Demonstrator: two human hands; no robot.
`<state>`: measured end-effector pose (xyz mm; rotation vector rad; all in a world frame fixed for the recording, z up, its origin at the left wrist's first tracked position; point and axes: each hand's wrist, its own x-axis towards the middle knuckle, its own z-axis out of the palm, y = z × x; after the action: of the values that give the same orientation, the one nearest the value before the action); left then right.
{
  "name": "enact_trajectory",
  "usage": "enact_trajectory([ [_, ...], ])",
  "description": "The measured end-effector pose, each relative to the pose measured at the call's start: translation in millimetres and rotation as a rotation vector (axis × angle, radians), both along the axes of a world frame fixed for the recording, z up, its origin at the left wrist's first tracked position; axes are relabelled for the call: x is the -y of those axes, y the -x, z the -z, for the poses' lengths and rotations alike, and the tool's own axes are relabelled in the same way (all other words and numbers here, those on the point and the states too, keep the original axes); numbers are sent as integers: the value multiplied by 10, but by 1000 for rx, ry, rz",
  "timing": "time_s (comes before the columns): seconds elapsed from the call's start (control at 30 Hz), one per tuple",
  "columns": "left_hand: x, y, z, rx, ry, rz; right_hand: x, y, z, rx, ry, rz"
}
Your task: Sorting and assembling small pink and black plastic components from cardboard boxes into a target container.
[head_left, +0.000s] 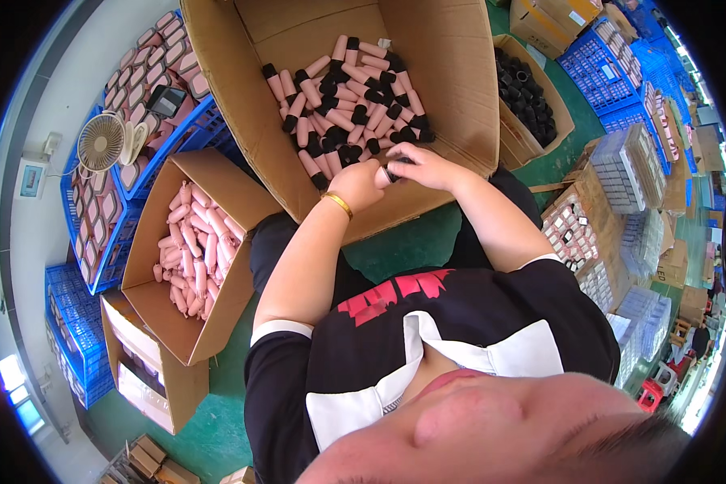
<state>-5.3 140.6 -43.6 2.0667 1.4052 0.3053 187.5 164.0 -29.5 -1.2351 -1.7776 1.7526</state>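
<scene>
Both hands met over the front edge of the big cardboard box point(452, 73); the left hand point(356, 184), a gold bangle point(338, 203) on its wrist, was curled into a loose fist, and what lay inside it could not be told; the right hand point(424, 165) was closed around a small black cap point(392, 171), its fingers bent over the top of it; the two hands touched at the cap. Just beyond them, inside the big box, lay a heap of pink tubes with black caps point(347, 89), piled in all directions. To the person's left stood a smaller cardboard box point(169, 323), tilted, filled with bare pink tubes point(195, 250); behind it were blue crates point(97, 242) stacked with pink pieces, and a small white fan point(102, 142) sat on them. To the right, a narrow box held loose black caps point(528, 97); further right were more blue crates and clear trays point(633, 161) on the green floor point(411, 242). The person wore a black shirt with a white collar.
</scene>
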Motion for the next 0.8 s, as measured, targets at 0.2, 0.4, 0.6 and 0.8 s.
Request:
enact_trajectory([
  [0.2, -44, 59, -7, -12, 30, -22, -117, 34, -35, 159, -21, -131],
  [0.4, -67, -54, -81, 94, -27, 2, -91, -80, 70, 37, -389, -76],
  [0.6, 5, -10, -8, -88, 5, 22, -41, 80, 177, 86, -9, -31],
  [0.8, -28, 12, 33, -15, -15, -11, 22, -7, -45, 81, -421, -101],
])
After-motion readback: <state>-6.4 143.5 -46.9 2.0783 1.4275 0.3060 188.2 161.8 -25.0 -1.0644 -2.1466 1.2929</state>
